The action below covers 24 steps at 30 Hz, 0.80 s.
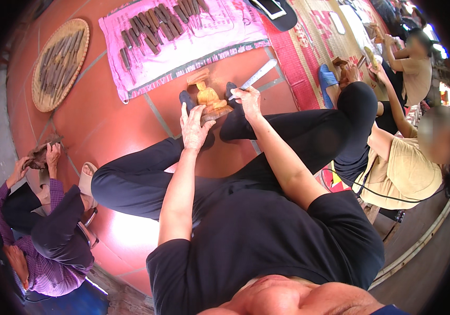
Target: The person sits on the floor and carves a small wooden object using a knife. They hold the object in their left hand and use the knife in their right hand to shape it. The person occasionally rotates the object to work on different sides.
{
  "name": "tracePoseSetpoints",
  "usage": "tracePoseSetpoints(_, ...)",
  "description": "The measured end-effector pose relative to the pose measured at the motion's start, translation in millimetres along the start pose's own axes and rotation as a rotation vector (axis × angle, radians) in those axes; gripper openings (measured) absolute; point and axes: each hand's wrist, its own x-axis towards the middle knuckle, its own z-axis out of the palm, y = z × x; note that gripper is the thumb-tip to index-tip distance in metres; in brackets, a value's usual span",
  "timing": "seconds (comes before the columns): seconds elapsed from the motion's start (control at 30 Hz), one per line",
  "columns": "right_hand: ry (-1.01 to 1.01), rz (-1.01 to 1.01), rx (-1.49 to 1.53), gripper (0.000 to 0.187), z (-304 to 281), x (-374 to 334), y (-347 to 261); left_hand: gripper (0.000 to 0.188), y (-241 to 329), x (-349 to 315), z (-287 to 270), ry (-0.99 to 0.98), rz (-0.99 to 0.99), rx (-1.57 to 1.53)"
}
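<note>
A small yellow-brown carved wooden figure (209, 97), seated in shape, stands on a brown base between my feet. My left hand (194, 127) grips the figure's base from the near left side, its fingers resting on the wood. Just right of the figure, my right hand (248, 103) is closed round a long, pale, flat tool (260, 74). The tool's broad end points up and to the right. Its other end sits within my fingers, so I cannot tell its exact kind.
Beyond the figure, several dark-handled carving tools (151, 26) lie on a pink cloth (120, 47). More tools fill a round woven tray (39, 97) at far left. One person (51, 247) works at left; others (403, 163) sit at right by a blue slipper (328, 76).
</note>
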Motion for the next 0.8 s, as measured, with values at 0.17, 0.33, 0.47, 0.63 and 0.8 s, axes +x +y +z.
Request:
tracePoseSetpoints(0.17,0.029,-0.008,0.031,0.009,-10.5,3.6,-3.7,0.065,15.7,2.7,-6.7,-0.004,0.048,0.107)
tracePoseSetpoints(0.33,0.024,-0.013,0.083,0.010,-7.6,0.1,-8.9,0.075,32.7,15.0,10.6,-0.117,0.155,0.235)
tracePoseSetpoints(0.47,0.026,-0.028,0.066,0.009,-8.4,-2.0,-10.5,0.070,22.6,24.5,47.3,-0.058,0.073,0.253)
tracePoseSetpoints(0.63,0.025,-0.015,0.095,0.009,-13.3,4.0,-14.7,0.063,13.4,27.2,45.5,-0.066,0.184,0.209)
tracePoseSetpoints(0.8,-0.006,-0.016,0.127,0.011,-17.8,7.4,-14.0,0.064,36.8,38.6,15.6,-0.040,0.141,-0.119)
